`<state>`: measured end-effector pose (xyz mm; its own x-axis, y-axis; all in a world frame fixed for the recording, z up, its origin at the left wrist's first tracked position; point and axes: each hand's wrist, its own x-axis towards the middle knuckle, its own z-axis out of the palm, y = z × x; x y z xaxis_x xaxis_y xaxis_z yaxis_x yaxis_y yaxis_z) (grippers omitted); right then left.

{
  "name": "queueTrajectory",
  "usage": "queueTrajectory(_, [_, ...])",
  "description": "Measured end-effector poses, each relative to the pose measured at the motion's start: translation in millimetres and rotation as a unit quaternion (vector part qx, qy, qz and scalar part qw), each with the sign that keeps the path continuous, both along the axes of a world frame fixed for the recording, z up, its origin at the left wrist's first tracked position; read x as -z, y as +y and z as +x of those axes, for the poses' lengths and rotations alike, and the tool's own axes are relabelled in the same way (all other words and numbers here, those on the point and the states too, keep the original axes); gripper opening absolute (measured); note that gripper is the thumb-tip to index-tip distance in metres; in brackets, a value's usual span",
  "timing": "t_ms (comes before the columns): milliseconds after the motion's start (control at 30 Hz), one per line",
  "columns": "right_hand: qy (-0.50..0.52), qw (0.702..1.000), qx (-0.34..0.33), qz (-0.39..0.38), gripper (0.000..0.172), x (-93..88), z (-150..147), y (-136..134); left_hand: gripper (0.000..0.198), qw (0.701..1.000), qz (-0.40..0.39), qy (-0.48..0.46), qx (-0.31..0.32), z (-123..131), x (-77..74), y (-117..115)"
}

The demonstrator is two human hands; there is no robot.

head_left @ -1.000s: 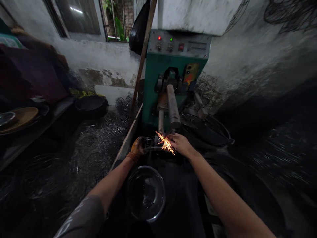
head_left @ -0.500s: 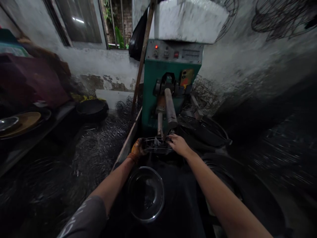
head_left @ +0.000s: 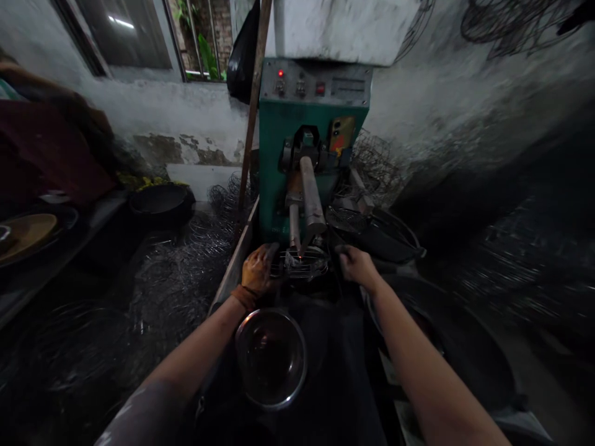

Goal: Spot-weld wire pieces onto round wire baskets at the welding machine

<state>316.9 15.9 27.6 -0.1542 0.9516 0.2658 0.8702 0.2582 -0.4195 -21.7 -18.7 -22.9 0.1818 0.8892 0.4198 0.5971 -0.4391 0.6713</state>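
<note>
My left hand (head_left: 258, 270), in an orange-stained glove, is closed on the left side of a round wire rack (head_left: 307, 270). The rack sits under the electrode tips of a green spot welding machine (head_left: 274, 136), where a small orange glow shows at the point of contact. My right hand (head_left: 359, 267) is to the right of the rack, apart from it, its darkened fingers pinched together. Whatever these fingers hold, if anything, is too dark to make out. A shiny round metal bowl (head_left: 272, 359) stands just below the rack, nearer to me.
Tangled wire pieces (head_left: 181, 266) are heaped at the left. Dark pans (head_left: 455, 334) lie at the right, and a black basin (head_left: 160, 201) stands by the wall. A wooden pole (head_left: 251, 118) leans beside the machine. A phone (head_left: 341, 131) is on its front.
My right hand has come off the wire rack and moved right. A glow has appeared at the electrode tip. The left hand stays on the rack, while the view has shifted slightly.
</note>
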Motion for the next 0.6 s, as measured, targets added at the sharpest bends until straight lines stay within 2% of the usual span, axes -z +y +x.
queueTrajectory(67, [0.004, 0.999, -0.004, -0.036, 0.040, 6.8, -3, 2, 0.087, 0.996, 0.005, 0.095, -0.002, 11, -8.3, 8])
queueTrajectory(133, [0.003, 0.998, -0.019, -0.066, 0.046, 9.7, -8, 3, 0.075, 0.990, -0.016, 0.142, -0.003, 17, -9.5, 16])
queueTrajectory(267, [0.024, 0.990, -0.079, -0.111, 0.047, 5.1, -6, -5, 0.053, 0.996, -0.015, 0.083, 0.042, 3, 5.7, 15])
queueTrajectory(333, [0.058, 0.981, -0.125, -0.139, 0.043, 0.6, -2, -16, 0.053, 0.997, -0.019, 0.020, 0.069, -11, 16.2, 5])
queueTrajectory(433, [0.118, 0.957, -0.182, -0.194, 0.030, -6.6, -1, -35, 0.055, 0.991, -0.083, -0.040, 0.097, -27, 24.7, -13])
queueTrajectory(500, [0.136, 0.943, -0.193, -0.234, 0.024, -11.5, -5, -45, 0.060, 0.988, -0.108, -0.037, 0.103, -31, 21.5, -23])
queueTrajectory(600, [0.124, 0.932, -0.205, -0.273, 0.022, -18.7, -13, -54, 0.076, 0.989, -0.073, 0.021, 0.130, -28, 4.1, -33])
